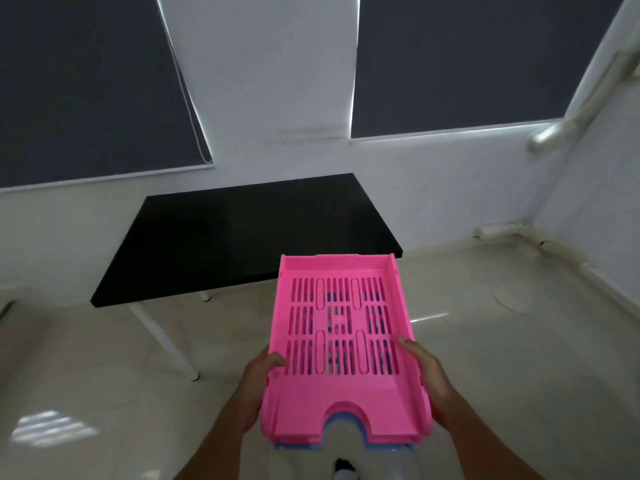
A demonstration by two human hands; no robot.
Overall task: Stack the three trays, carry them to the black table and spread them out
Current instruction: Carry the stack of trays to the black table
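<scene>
The person's left hand (258, 382) is curled around the left side of a stack of plastic trays (343, 344). Its thumb lies on top, on the pink floor of the top tray, and its fingers go under the stack where they cannot be seen. The right hand (427, 379) grips the right side the same way, with the thumb resting on the top edge and the fingers hidden below. Both hands are partly closed on the stack and hold it up in the air.

No writing or label can be read on anything.

The top tray is a bright pink plastic tray with low walls and rows of long slots cut in its floor. Nothing lies in it. A light blue plastic tray (388, 446) peeks out under its near edge, and dark blue bits show through the slots. How many trays sit below the pink one cannot be told.

To the left and further away stands the flat black table with thin white legs (221, 244), pushed near the white wall. The far end of the stack covers the table's near right corner in the view, but the trays are not resting on it. Below is a pale shiny floor (502, 341).
</scene>
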